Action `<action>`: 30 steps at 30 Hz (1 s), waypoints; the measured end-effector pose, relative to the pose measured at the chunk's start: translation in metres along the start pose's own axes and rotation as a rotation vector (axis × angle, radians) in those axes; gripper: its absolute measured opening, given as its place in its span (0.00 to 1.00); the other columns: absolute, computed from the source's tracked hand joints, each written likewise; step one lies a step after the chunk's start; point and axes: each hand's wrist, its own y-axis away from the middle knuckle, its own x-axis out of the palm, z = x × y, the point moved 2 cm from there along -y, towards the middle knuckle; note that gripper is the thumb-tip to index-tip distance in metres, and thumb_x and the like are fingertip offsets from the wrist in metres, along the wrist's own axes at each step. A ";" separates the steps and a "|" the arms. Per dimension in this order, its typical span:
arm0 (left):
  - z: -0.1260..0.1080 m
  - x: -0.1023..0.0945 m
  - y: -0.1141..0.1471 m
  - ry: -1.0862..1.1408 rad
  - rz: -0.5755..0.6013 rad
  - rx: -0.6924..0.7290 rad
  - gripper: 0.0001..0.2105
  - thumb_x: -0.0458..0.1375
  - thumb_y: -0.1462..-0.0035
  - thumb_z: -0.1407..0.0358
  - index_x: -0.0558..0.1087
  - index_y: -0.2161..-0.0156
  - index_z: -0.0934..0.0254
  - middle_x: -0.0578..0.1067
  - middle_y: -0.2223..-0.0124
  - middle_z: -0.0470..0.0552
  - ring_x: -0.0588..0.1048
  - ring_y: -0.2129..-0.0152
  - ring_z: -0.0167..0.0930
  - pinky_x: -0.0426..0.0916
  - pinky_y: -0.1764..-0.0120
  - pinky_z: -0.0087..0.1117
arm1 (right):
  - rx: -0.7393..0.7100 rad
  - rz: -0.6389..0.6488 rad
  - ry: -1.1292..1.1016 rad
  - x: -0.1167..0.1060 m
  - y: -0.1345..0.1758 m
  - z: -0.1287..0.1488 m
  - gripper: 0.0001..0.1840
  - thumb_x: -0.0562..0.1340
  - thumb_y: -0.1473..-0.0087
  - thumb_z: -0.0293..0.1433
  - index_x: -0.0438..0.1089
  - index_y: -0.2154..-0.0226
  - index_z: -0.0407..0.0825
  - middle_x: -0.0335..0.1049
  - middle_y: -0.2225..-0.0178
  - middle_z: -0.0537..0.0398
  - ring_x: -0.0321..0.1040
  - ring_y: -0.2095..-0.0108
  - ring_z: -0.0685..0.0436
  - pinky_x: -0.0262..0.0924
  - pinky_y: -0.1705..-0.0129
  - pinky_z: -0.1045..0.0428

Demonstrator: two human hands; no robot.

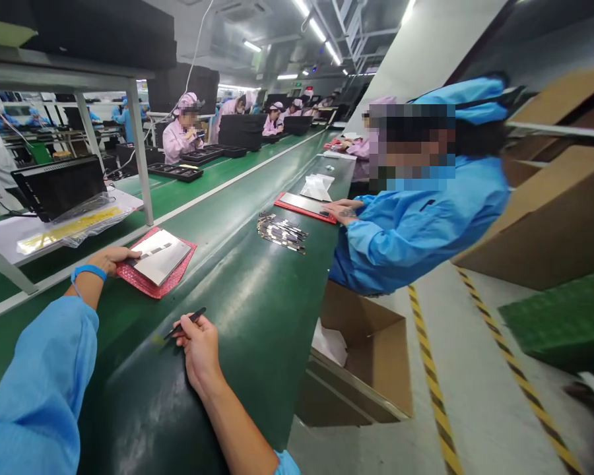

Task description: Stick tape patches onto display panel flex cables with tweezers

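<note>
My left hand (113, 259) reaches to the left side of the bench and grips the near-left edge of a flat silver panel (165, 262). The panel lies on a red bubble-wrap sheet (181, 280), with a darker strip across its face. Closed around slim black tweezers (193, 318), my right hand (198, 343) hovers over or rests on the green surface; I cannot tell which. The tweezers' tip points down and left, apart from the panel. Farther up the bench lies a pile of thin metallic strips (281, 232), touched by neither hand.
Across to the right, a co-worker in blue (416, 218) has hands on another panel on red wrap (304, 206). An open cardboard box (381, 356) stands beside the bench (257, 330). A shelf post (141, 152) and monitor (62, 185) are at left.
</note>
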 end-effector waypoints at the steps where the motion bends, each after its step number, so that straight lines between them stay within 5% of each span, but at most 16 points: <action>1: -0.003 -0.002 0.009 0.078 0.015 -0.034 0.14 0.63 0.31 0.58 0.76 0.47 0.67 0.79 0.51 0.55 0.80 0.58 0.34 0.80 0.55 0.40 | 0.004 0.000 -0.020 -0.001 -0.001 0.001 0.26 0.81 0.63 0.42 0.71 0.70 0.46 0.76 0.73 0.53 0.71 0.77 0.49 0.59 0.79 0.58; 6: -0.012 -0.027 0.079 0.388 -0.020 -0.085 0.13 0.64 0.31 0.61 0.75 0.47 0.69 0.81 0.55 0.55 0.82 0.63 0.33 0.82 0.58 0.39 | 0.010 -0.062 -0.116 -0.004 -0.008 0.014 0.20 0.78 0.57 0.37 0.70 0.70 0.48 0.76 0.74 0.56 0.71 0.77 0.51 0.59 0.78 0.59; 9: 0.009 -0.049 0.145 0.546 -0.102 -0.054 0.10 0.64 0.34 0.69 0.76 0.50 0.72 0.82 0.63 0.56 0.82 0.68 0.35 0.83 0.61 0.40 | 0.030 -0.117 -0.146 -0.006 -0.012 0.022 0.16 0.76 0.52 0.32 0.68 0.70 0.48 0.75 0.75 0.59 0.70 0.78 0.52 0.58 0.78 0.60; 13: 0.078 -0.059 0.255 0.711 -0.239 0.005 0.11 0.59 0.35 0.76 0.77 0.49 0.71 0.83 0.63 0.55 0.83 0.68 0.35 0.84 0.59 0.40 | 0.106 -0.146 -0.153 -0.012 -0.003 0.029 0.12 0.70 0.41 0.26 0.67 0.72 0.48 0.72 0.77 0.60 0.68 0.79 0.54 0.58 0.79 0.61; 20: 0.228 -0.009 0.416 0.854 -0.418 -0.032 0.20 0.71 0.48 0.65 0.79 0.50 0.69 0.84 0.56 0.60 0.83 0.59 0.43 0.80 0.50 0.46 | 0.169 -0.100 -0.123 -0.013 0.038 0.014 0.14 0.62 0.32 0.25 0.65 0.71 0.47 0.70 0.77 0.62 0.66 0.79 0.56 0.56 0.79 0.64; 25: 0.282 0.016 0.473 0.830 -0.388 -0.029 0.25 0.73 0.52 0.48 0.80 0.57 0.67 0.84 0.57 0.60 0.82 0.57 0.43 0.76 0.47 0.45 | 0.169 0.007 -0.057 -0.007 0.090 -0.009 0.15 0.61 0.32 0.23 0.65 0.72 0.48 0.71 0.77 0.60 0.66 0.79 0.56 0.57 0.78 0.63; 30: 0.307 0.019 0.493 0.623 -0.300 -0.088 0.26 0.64 0.47 0.39 0.76 0.72 0.64 0.75 0.75 0.52 0.77 0.72 0.37 0.73 0.65 0.37 | 0.208 0.150 0.022 -0.003 0.140 -0.029 0.13 0.68 0.38 0.24 0.66 0.72 0.48 0.73 0.76 0.60 0.68 0.78 0.55 0.59 0.78 0.63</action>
